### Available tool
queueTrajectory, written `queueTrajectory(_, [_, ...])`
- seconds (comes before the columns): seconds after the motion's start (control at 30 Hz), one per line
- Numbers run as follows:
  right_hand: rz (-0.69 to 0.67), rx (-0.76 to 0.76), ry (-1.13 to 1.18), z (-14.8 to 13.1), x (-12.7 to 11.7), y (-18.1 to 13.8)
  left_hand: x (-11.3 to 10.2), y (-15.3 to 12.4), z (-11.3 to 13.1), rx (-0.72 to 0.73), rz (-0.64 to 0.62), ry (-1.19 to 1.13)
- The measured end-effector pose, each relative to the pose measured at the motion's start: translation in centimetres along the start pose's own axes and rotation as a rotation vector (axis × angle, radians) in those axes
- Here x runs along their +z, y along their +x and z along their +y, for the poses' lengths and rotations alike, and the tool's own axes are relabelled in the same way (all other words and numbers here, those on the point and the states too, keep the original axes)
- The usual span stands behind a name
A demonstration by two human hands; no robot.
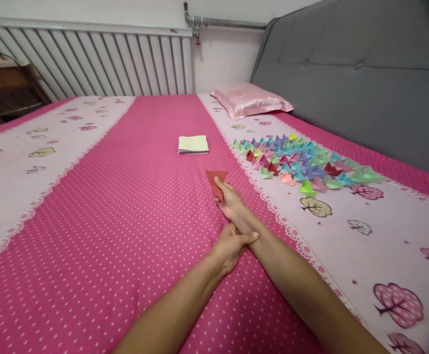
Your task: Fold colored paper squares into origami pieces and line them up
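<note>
Pinched between the thumb and fingers of my right hand (229,197) is a folded orange-red paper (215,180), shaped like a triangle pointing down. My left hand (232,246) is closed around my right forearm just below the wrist, its thumb lying across the top. A stack of pale yellow square paper (193,143) lies on the bed beyond the right hand. To the right, many small folded paper boats (295,167) in green, blue, pink, purple, red and yellow stand in close rows.
A pink dotted bedsheet (126,221) with pale printed bands spreads under everything. At the back right lies a shiny pink pillow (251,100) by the grey headboard (358,78). A white radiator (118,61) runs along the wall, and a wooden stand (8,91) is at far left.
</note>
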State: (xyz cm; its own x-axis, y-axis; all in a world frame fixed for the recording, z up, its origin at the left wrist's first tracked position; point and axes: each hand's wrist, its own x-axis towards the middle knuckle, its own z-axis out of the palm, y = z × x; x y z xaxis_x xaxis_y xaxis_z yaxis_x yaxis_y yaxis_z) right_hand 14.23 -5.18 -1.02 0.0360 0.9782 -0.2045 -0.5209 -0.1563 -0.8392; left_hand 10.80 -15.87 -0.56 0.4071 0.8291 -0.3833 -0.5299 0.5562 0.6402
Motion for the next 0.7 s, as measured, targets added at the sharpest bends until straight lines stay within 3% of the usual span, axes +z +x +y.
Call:
queueTrajectory(0.17, [0.032,-0.033,-0.034,-0.4,0.3,-0.3,0.2,-0.2,-0.2,0.047,-0.005,0.04])
queueTrajectory(0.4, [0.027,-0.202,-0.032,-0.5,0.4,-0.6,0.4,-0.4,-0.2,0.066,-0.034,0.058])
queueTrajectory(0.53, [0.064,-0.311,-0.156,-0.8,0.6,-1.0,0.4,-0.4,-0.2,0.082,-0.064,0.075])
queueTrajectory(0.7, [0.005,-0.443,-0.241,-1.5,0.8,-1.3,0.3,-0.5,-0.2,0.108,-0.091,0.091])
